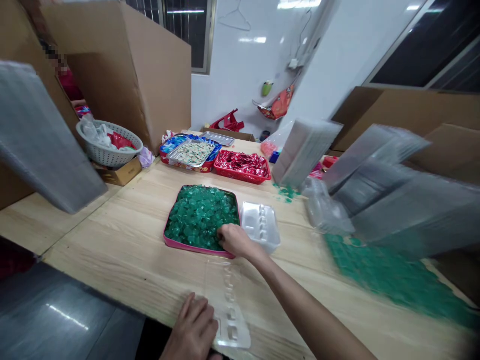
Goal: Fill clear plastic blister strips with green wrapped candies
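My right hand (234,240) reaches into the right front part of a pink-rimmed tray (198,249) heaped with small, shiny green pieces (200,215). Its fingers are curled together among the pieces, and whatever they pinch is hidden. At the table's front edge, my left hand (195,325) lies with fingers stretched out against the left side of a clear plastic blister tray (227,305). That blister tray lies flat on the wood, with a row of moulded hollows along it. A stack of similar clear trays (260,227) stands just right of the green pieces.
Behind are a red basket of red-wrapped pieces (243,166) and a metal tray of pale pieces (192,152). Tall stacks of clear plastic (305,152) stand to the right, near spread green pieces (393,280). A white basket (108,147) and cardboard boxes (157,75) are at left.
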